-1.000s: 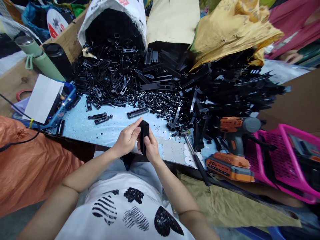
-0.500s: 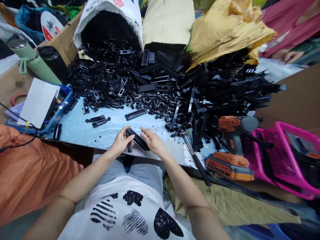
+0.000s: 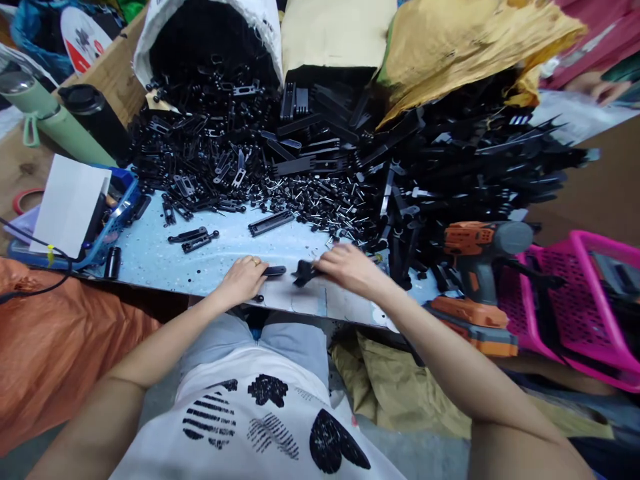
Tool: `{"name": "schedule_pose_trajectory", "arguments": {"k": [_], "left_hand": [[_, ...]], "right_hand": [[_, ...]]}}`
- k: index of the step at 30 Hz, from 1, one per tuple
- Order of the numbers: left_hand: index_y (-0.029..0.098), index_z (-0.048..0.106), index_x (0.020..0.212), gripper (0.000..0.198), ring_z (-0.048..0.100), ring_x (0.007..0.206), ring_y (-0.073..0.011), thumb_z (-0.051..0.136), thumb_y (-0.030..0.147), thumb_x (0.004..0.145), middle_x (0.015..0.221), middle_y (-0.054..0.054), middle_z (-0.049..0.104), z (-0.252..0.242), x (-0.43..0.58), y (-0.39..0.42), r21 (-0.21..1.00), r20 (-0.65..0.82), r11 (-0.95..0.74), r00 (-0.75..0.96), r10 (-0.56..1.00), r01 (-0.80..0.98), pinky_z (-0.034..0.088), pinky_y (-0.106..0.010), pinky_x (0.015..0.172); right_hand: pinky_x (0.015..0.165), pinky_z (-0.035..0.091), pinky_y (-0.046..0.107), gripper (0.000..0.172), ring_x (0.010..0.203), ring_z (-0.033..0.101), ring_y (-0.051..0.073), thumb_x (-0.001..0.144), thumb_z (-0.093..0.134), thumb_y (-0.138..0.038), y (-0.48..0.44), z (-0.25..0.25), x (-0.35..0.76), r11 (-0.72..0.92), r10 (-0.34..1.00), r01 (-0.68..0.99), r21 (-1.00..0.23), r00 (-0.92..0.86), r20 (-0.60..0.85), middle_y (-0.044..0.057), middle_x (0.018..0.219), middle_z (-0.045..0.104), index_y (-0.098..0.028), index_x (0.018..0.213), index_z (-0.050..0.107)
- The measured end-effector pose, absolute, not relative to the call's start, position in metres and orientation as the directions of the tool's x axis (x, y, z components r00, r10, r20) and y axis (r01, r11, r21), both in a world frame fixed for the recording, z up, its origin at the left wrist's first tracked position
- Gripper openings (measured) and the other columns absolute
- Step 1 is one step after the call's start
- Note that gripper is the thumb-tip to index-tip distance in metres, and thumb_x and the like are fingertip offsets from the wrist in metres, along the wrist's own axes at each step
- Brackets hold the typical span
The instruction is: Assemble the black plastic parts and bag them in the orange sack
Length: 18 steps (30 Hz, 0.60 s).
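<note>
My left hand is closed on a slim black plastic part, whose rounded end sticks out to the right just over the table's front edge. A small black ball-like end shows below those fingers. To the right, my right hand pinches a dark black bracket-like piece, blurred by motion, its tip pointing toward the left hand. A gap separates the two pieces. Beyond the hands, a long black slotted part and two short black link parts lie on the blue tabletop.
Heaps of black parts and metal pins spill from sacks at the back. An orange cordless drill and a pink basket stand right. Bottles and a blue basket are left. Another person's hand shows far right.
My hands have moved apart. The right hand went right and up, now with a black bracket-like piece; the long black part between the hands no longer shows whole. My right forearm covers most of the hammer.
</note>
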<state>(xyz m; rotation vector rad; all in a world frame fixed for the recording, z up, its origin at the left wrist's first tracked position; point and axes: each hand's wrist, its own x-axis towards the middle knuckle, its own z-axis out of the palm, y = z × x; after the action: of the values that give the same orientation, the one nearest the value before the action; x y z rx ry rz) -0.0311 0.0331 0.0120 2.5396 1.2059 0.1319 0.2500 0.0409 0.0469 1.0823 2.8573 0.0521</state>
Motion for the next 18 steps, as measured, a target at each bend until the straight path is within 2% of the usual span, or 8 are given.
{"name": "schedule_pose_trajectory", "arguments": {"k": [3, 6, 8, 10, 14, 18], "left_hand": [[0.015, 0.048, 0.125, 0.038, 0.049, 0.107, -0.0248, 0.041, 0.023, 0.089, 0.114, -0.012, 0.055, 0.014, -0.023, 0.035, 0.393, -0.076, -0.606, 0.682, 0.728, 0.691, 0.039, -0.038, 0.09], [0.015, 0.046, 0.126, 0.045, 0.048, 0.108, -0.0272, 0.041, 0.041, 0.089, 0.115, -0.013, 0.054, 0.018, -0.011, 0.035, 0.405, -0.104, -0.603, 0.69, 0.717, 0.687, 0.038, -0.042, 0.091], [0.015, 0.048, 0.12, 0.056, 0.049, 0.106, -0.0299, 0.047, 0.056, 0.083, 0.112, -0.014, 0.055, 0.019, -0.006, 0.035, 0.389, -0.111, -0.599, 0.681, 0.724, 0.7, 0.039, -0.044, 0.088], [0.015, 0.05, 0.115, 0.064, 0.05, 0.103, -0.0311, 0.055, 0.064, 0.074, 0.107, -0.013, 0.057, 0.018, -0.004, 0.035, 0.378, -0.103, -0.606, 0.683, 0.723, 0.699, 0.039, -0.044, 0.086], [0.016, 0.048, 0.112, 0.067, 0.055, 0.097, -0.0289, 0.063, 0.063, 0.067, 0.103, -0.011, 0.059, 0.015, -0.009, 0.034, 0.425, -0.074, -0.605, 0.692, 0.718, 0.673, 0.04, -0.041, 0.085], [0.019, 0.048, 0.111, 0.068, 0.057, 0.095, -0.0278, 0.063, 0.066, 0.064, 0.103, -0.01, 0.059, 0.012, -0.015, 0.032, 0.458, -0.076, -0.589, 0.69, 0.72, 0.666, 0.042, -0.038, 0.081]], "right_hand": [[0.068, 0.032, 0.028, 0.035, 0.077, 0.053, 0.015, 0.094, 0.037, -0.044, 0.011, 0.032, 0.224, 0.753, 0.647, 0.657, -0.042, -0.75, -0.139, 0.006, 0.086, 0.06, -0.017, 0.099, 0.058], [0.061, 0.028, 0.026, 0.04, 0.073, 0.054, 0.014, 0.096, 0.029, -0.047, 0.001, 0.018, 0.21, 0.676, 0.715, 0.734, -0.063, -0.674, -0.185, 0.005, 0.086, 0.059, -0.018, 0.097, 0.056], [0.058, 0.026, 0.026, 0.042, 0.072, 0.055, 0.015, 0.096, 0.026, -0.049, -0.001, 0.016, 0.207, 0.636, 0.749, 0.77, -0.052, -0.632, -0.199, 0.005, 0.087, 0.059, -0.019, 0.097, 0.055], [0.057, 0.026, 0.026, 0.044, 0.075, 0.056, 0.016, 0.095, 0.024, -0.051, -0.002, 0.02, 0.204, 0.612, 0.771, 0.79, -0.029, -0.605, -0.2, 0.005, 0.088, 0.06, -0.019, 0.096, 0.055], [0.057, 0.025, 0.027, 0.044, 0.075, 0.058, 0.016, 0.096, 0.023, -0.05, -0.008, 0.033, 0.199, 0.581, 0.797, 0.814, -0.012, -0.572, -0.197, 0.006, 0.09, 0.06, -0.02, 0.097, 0.055], [0.054, 0.023, 0.026, 0.043, 0.068, 0.058, 0.014, 0.096, 0.025, -0.05, -0.012, 0.043, 0.196, 0.587, 0.78, 0.808, -0.055, -0.583, -0.23, 0.005, 0.088, 0.061, -0.02, 0.096, 0.055]]}}
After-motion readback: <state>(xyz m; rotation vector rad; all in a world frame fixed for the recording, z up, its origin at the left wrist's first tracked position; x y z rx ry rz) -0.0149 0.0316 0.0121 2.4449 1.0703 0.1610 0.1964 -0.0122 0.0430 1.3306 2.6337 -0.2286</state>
